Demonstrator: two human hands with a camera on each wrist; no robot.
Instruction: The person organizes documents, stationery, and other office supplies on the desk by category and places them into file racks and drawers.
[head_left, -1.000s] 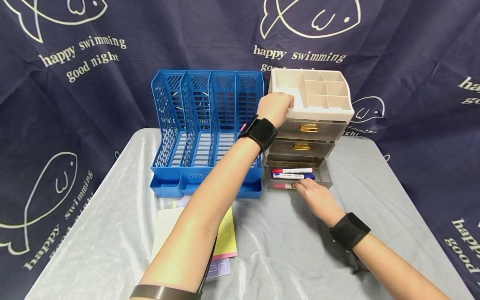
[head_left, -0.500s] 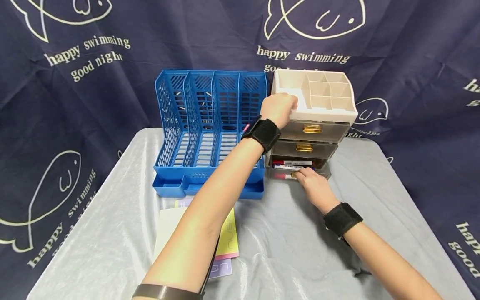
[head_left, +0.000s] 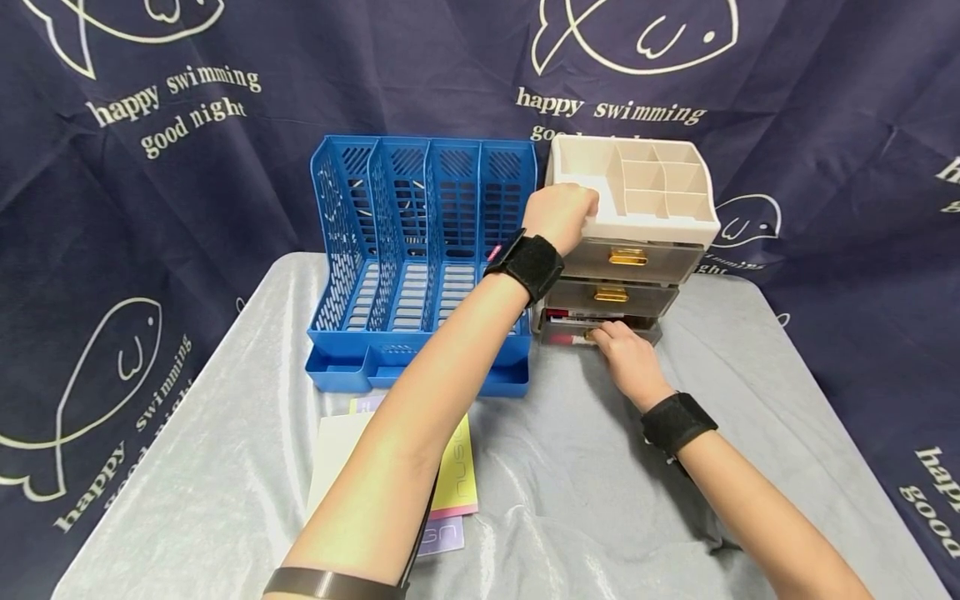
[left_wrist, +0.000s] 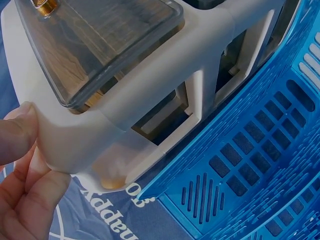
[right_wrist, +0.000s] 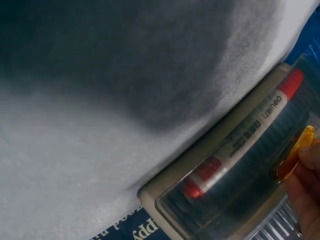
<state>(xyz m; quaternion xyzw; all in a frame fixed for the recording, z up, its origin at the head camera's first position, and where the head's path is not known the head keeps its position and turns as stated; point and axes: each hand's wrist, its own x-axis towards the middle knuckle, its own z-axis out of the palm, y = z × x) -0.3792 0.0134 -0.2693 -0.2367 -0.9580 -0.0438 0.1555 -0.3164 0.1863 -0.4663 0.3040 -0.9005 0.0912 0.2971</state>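
A white organizer (head_left: 671, 227) with smoky clear drawers and gold handles stands at the back right of the table. My left hand (head_left: 558, 215) grips its front left top corner, thumb and fingers pinching the white edge (left_wrist: 65, 145) in the left wrist view. Lower down, my right hand (head_left: 630, 362) pinches the gold drawer handle (right_wrist: 294, 152) of the bottom drawer (head_left: 555, 339), which sticks out a little. Inside that drawer lie markers; a red-and-white marker (right_wrist: 250, 132) shows through its clear front. The two upper drawers are closed.
Directly left of the organizer stands a blue file rack (head_left: 416, 337) with tall slots and front trays. Notebooks, among them a yellow one (head_left: 457, 471), lie in front of it, partly under my left forearm. A dark blue curtain (head_left: 420, 67) hangs behind the table.
The bottom drawer has slid back into the organizer, my right hand moving with its handle; less of the markers shows from above. My left hand keeps its grip on the organizer's corner.
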